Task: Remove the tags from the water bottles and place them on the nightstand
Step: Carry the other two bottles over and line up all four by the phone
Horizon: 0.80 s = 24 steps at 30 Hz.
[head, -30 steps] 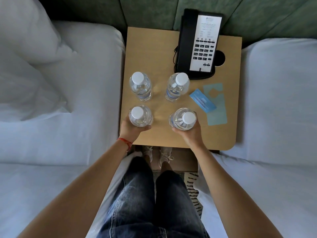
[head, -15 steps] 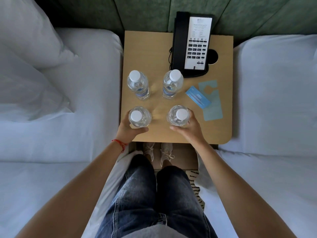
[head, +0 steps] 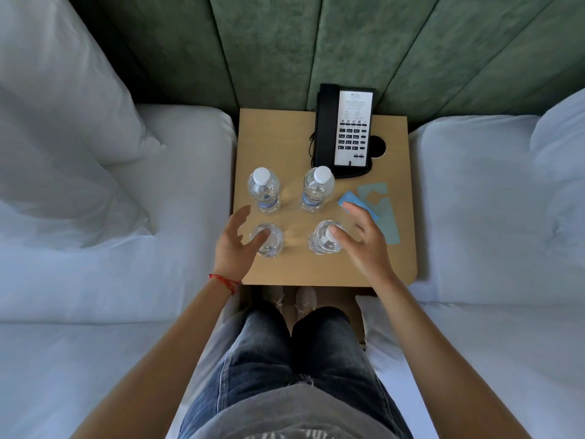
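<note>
Four water bottles stand upright in a square on the wooden worktop (head: pixel 272 137): two far ones (head: pixel 263 191) (head: pixel 317 189) and two near ones (head: pixel 267 240) (head: pixel 324 237). The left hand (head: pixel 235 243) and right hand (head: pixel 361 237) hang over the near pair with fingers spread and loose, holding nothing. Two blue tags (head: pixel 384 213) lie flat at three o'clock from the bottles, and a black phone (head: pixel 345 131) sits at one o'clock.

Four clear water bottles with white caps stand upright in a square on the wooden nightstand (head: pixel 272 137): rear-left bottle (head: pixel 263 191), rear-right bottle (head: pixel 317 189), front-left bottle (head: pixel 267 240), front-right bottle (head: pixel 325 237). Two blue tags (head: pixel 380 210) lie flat beside them, overlapping.
</note>
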Tool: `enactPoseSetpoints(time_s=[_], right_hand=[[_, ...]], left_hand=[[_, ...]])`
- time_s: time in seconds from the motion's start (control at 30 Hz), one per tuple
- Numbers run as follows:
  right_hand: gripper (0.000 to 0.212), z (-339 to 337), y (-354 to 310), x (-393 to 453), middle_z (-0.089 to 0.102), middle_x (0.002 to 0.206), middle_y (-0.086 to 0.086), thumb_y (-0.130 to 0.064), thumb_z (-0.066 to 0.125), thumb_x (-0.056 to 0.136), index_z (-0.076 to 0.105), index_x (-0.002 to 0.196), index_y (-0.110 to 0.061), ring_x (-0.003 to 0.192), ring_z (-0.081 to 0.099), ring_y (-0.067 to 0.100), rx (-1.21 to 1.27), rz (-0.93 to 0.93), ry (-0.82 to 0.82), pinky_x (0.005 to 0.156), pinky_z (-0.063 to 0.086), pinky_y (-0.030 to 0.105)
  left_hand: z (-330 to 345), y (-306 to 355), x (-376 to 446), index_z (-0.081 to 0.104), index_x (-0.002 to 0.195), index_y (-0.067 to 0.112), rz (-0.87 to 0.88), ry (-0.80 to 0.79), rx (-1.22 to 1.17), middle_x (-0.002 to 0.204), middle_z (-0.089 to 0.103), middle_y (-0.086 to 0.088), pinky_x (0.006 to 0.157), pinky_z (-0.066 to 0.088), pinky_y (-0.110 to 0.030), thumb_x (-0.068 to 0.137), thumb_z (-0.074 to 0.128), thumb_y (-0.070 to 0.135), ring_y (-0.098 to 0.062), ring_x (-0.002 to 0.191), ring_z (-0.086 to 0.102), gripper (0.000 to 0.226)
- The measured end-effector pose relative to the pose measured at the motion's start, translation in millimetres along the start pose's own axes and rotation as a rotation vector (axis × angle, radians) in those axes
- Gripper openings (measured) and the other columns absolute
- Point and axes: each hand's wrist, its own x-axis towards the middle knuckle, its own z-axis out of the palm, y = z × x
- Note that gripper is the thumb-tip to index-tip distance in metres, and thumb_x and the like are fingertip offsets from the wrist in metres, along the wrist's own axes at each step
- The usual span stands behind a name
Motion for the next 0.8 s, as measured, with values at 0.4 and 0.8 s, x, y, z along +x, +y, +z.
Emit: enactPoseSetpoints(time_s=[0.4,0.8], right_hand=[[0.042,18.4,-38.5,46.5,0.055,0.115,-0.020,-0.027,0.066,0.083,0.055,0.123,-0.022,0.107,0.049,-0.003,-0.027,-0.029,0.146,0.096,0.039,0.023],[0.046,27.1,-24.9,88.6,0.063,0.122,-0.002,-0.021,0.073,0.077,0.060,0.121,-0.015,0.108,0.052,0.002,-0.134,0.011,0.114,0.086,0.031,-0.002]], left_hand=[[-14.5,50.5,55.3,0.048,0.128,0.014,0.130,0.044,0.034,0.132,0.052,-0.004,0.096,0.043,-0.035,0.080,0.067,0.017,-0.007,0.114,0.045,0.051],[8.9,37.3,90.5,0.059,0.117,0.010,0.071,-0.008,0.138,0.122,0.062,-0.008,0.099,0.045,-0.040,0.074,0.072,0.008,-0.023,0.114,0.056,0.045]])
